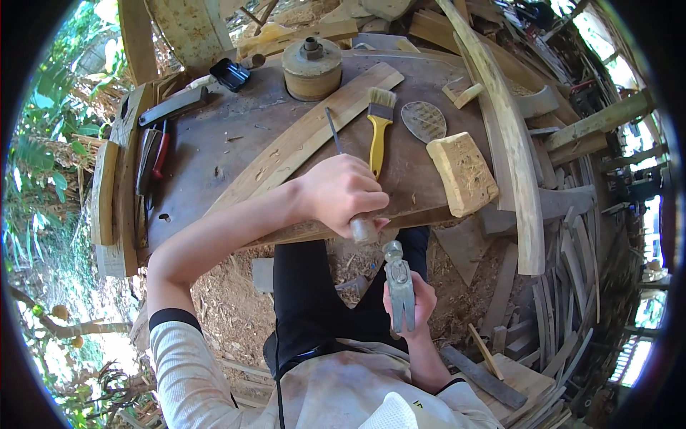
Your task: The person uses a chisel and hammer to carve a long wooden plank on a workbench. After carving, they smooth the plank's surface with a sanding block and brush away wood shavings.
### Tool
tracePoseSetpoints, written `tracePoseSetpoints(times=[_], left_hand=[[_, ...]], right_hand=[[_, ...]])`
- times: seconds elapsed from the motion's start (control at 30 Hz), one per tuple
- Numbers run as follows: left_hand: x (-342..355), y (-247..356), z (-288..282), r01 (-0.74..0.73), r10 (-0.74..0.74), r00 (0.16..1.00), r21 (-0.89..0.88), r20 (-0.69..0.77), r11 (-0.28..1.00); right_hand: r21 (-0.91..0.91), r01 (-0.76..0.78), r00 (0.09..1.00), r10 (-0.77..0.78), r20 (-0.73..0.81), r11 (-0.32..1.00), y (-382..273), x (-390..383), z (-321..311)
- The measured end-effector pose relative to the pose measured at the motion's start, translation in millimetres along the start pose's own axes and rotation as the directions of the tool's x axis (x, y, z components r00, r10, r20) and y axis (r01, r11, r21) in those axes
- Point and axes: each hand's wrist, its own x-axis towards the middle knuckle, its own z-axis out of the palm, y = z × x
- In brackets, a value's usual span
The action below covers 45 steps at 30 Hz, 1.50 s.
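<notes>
My left hand (348, 187) is closed around the wooden handle of a chisel (364, 231); the thin metal blade points away from me over a long plank (318, 136). The butt of the handle sticks out below my fist, near the front edge of the workbench (207, 150). Just below and to the right, my right hand (424, 304) grips a claw hammer (399, 282). Its striking face is close to the handle's butt, with a small gap showing. The hammer's handle is mostly hidden. A yellow-handled paintbrush (379, 136) lies on the bench beyond my left hand.
On the bench's right lie a wooden block (464, 175) and a flat oval piece (424, 121). A round wooden drum with a bolt (312, 71) stands at the back. Red-handled tool (161, 150) at left. A long pole (511, 136) and stacked offcuts (572, 264) crowd the right side.
</notes>
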Motion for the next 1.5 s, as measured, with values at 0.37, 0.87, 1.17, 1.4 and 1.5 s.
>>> tracePoseSetpoints(times=[0.37, 0.87, 1.17, 1.4, 1.5], left_hand=[[31.1, 0.0, 9.9, 0.083, -0.086, 0.995, -0.066, -0.040, 0.994], [31.4, -3.2, -2.2, 0.180, -0.190, 0.951, -0.066, -0.243, 0.982], [39.5, -5.2, -8.8, 0.240, -0.255, 0.919, -0.089, -0.300, 0.967], [40.9, -4.9, -10.3, 0.223, -0.244, 0.919, -0.102, -0.309, 0.969], [34.3, -2.3, -5.4, 0.221, -0.239, 0.934, -0.096, -0.264, 0.970]], right_hand=[[0.134, -0.111, 0.992, 0.119, -0.051, 0.985, -18.8, -9.0, -19.8], [0.284, 0.051, 0.980, 0.007, -0.198, 0.957, -81.4, -7.3, -9.1], [0.166, 0.399, 0.898, -0.348, -0.270, 0.902, -97.7, 15.6, -19.4], [0.497, 0.302, 0.947, -0.193, -0.258, 0.813, -95.7, 41.8, -5.3], [0.065, 0.089, 0.988, -0.080, -0.130, 0.994, -84.1, 56.3, 2.5]])
